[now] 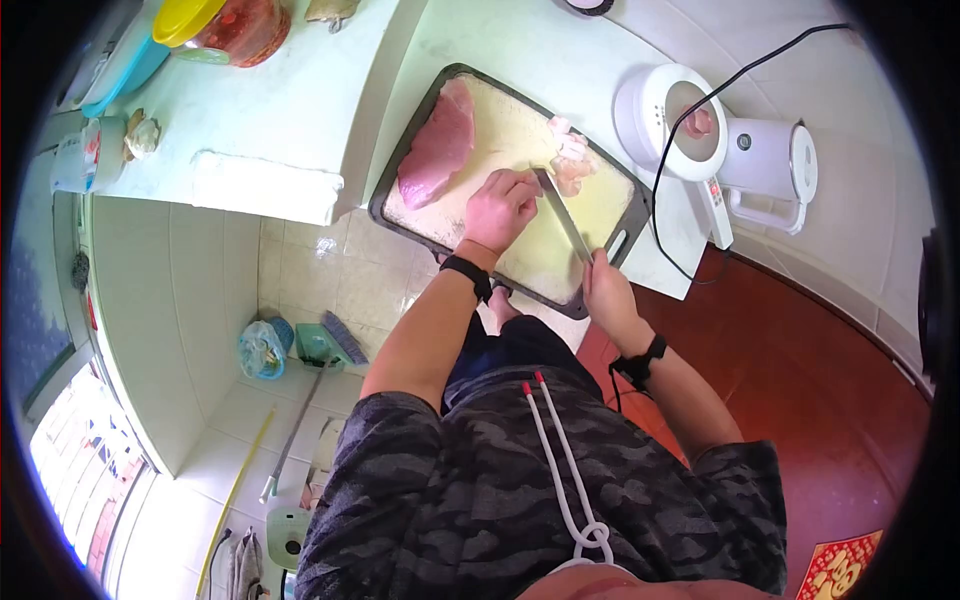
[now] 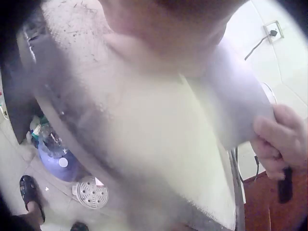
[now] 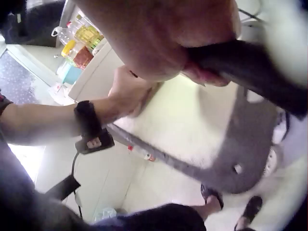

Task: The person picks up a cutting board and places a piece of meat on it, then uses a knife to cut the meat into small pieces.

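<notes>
My right hand (image 1: 608, 297) grips a knife (image 1: 567, 218), its blade angled across the cutting board (image 1: 540, 262). The dark handle (image 3: 255, 70) crosses my right palm in the right wrist view. By the blade's far end, my left hand (image 1: 500, 208) is low over the board with curled fingers; whether they pinch anything is hidden. A large pink slab of meat (image 1: 440, 145) lies at the board's left side. Smaller pale pieces (image 1: 571, 160) are heaped beyond the knife tip. In the left wrist view the near hand (image 2: 168, 33) is blurred, with the wide blade (image 2: 238, 103) beside it.
A white round appliance (image 1: 690, 122) and a white kettle (image 1: 765, 160) stand right of the board, with a black cable running past. On the left counter (image 1: 270, 125) is a yellow-lidded container (image 1: 235, 30). A dustpan (image 1: 318, 343) and a bagged bin (image 1: 262, 350) are on the floor.
</notes>
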Available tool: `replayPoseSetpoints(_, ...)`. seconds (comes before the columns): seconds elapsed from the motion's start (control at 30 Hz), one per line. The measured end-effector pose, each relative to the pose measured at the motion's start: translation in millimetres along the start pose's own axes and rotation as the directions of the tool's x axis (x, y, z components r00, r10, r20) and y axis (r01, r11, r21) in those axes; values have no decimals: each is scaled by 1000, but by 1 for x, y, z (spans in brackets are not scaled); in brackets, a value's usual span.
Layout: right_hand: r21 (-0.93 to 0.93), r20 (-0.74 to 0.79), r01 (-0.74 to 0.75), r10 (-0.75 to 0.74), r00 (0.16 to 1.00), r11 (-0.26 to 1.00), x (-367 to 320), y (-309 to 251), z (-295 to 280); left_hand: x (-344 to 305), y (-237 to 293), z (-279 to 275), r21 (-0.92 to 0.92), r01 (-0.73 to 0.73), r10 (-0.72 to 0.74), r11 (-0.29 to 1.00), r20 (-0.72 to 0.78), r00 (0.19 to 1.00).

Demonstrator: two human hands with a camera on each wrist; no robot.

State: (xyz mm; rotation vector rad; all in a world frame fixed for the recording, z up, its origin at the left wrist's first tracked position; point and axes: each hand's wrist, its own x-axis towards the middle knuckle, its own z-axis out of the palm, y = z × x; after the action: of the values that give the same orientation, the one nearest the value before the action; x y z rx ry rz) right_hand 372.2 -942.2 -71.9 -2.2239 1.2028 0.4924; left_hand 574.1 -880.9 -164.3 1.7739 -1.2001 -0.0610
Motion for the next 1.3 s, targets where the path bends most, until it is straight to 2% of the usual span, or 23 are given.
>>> replayPoseSetpoints(0.07, 5, -133, 161, -159, 978, 987, 18, -6, 2, 0, 3, 0, -2, -8, 8, 1000, -17, 1000)
replayPoseSetpoints(0.2, 84, -212, 300, -277, 937, 950, 90, -69, -12, 0, 3, -4, 28, 0, 0, 1000, 17, 1000)
replayPoseSetpoints(0.33, 90, -269, 313, -280, 921, 945, 85, -64, -8, 0, 4, -4, 43, 20, -21, 999, 23, 1000)
replayPoseSetpoints(0.4, 48, -183, 183, -171, 968, 982, 53, -35, -8, -2, 5, -1, 5, 31, -31, 1000, -39, 999)
replayPoseSetpoints(0.47, 42, -189, 179, -168, 967, 983, 35, -5, -3, -3, 3, -2, 3, 23, -22, 1000, -28, 999)
replayPoseSetpoints(0.53, 48, -194, 174, -162, 968, 984, 29, -1, -4, -3, 1, -3, 7, 11, -11, 1000, -8, 1000)
replayPoseSetpoints(0.6, 134, -261, 70, -33, 965, 989, 26, -5, -6, -5, 1, -4, -10, -16, 16, 1000, -1, 1000)
replayPoseSetpoints(0.63, 140, -261, 71, -32, 965, 988, 24, -9, -10, -5, 1, -5, -6, -19, 19, 1000, 3, 1000)
replayPoseSetpoints(0.73, 229, -267, 116, -52, 962, 966, 14, -21, -19, -6, 9, -9, 11, -41, 41, 999, 3, 999)
replayPoseSetpoints(0.8, 126, -309, 225, -177, 934, 966, 8, -25, -18, -7, 15, -15, -1, 34, -34, 999, -7, 999)
replayPoseSetpoints(0.9, 42, -348, 275, -244, 905, 961, 3, -27, -8, -9, 11, -11, 21, 34, -34, 999, -9, 999)
replayPoseSetpoints(1.13, -49, -348, 315, -312, 884, 948, 0, -29, -5, -8, 11, -6, 55, 14, -13, 998, -22, 1000)
replayPoseSetpoints(1.3, -97, -286, 315, -329, 900, 944, -12, -29, -5, -4, 13, -5, 121, 52, -52, 991, -4, 999)
